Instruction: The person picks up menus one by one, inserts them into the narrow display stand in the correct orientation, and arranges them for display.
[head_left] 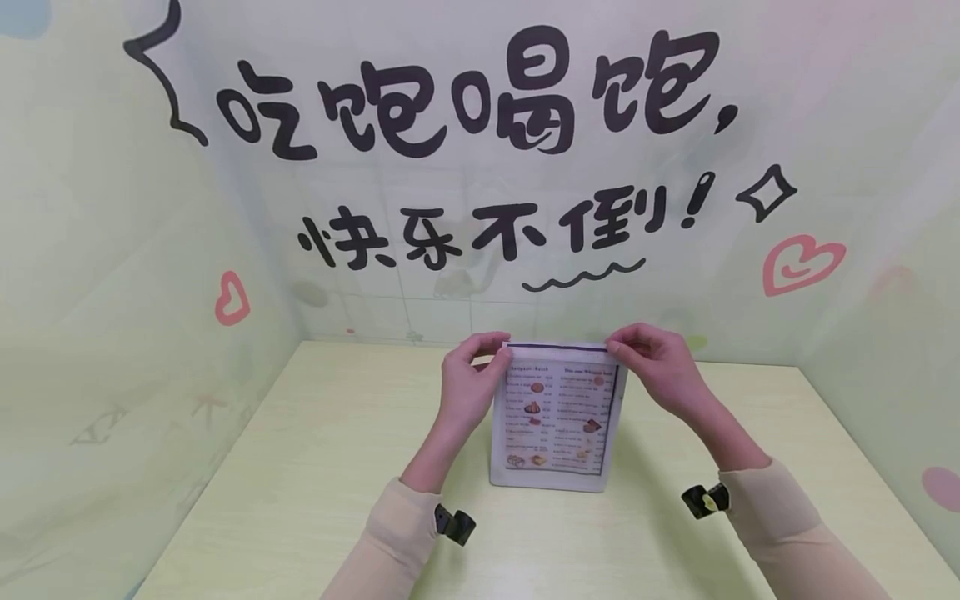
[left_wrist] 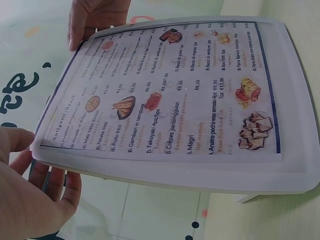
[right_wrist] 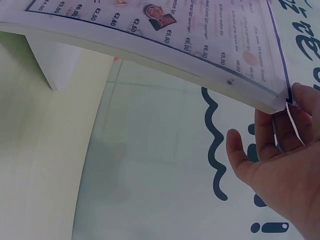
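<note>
A small white board (head_left: 551, 481) stands on the table, leaning back, with a printed menu sheet (head_left: 558, 417) on its front. The sheet carries food pictures and prices. At the top left corner, my left hand (head_left: 468, 379) pinches the sheet and board edge, thumb in front and fingers behind. My right hand (head_left: 663, 367) pinches the sheet's top right corner, where the right wrist view shows paper between thumb and fingers, just past the board's corner. Behind the board, a white triangular support (right_wrist: 56, 62) reaches down toward the table.
The pale wooden table (head_left: 300, 483) runs back to a printed fabric wall (head_left: 420, 317) with large dark characters. Similar fabric walls stand on the left and right. A black wrist device (head_left: 455, 525) sits at my left cuff, another black wrist device (head_left: 705, 502) at my right.
</note>
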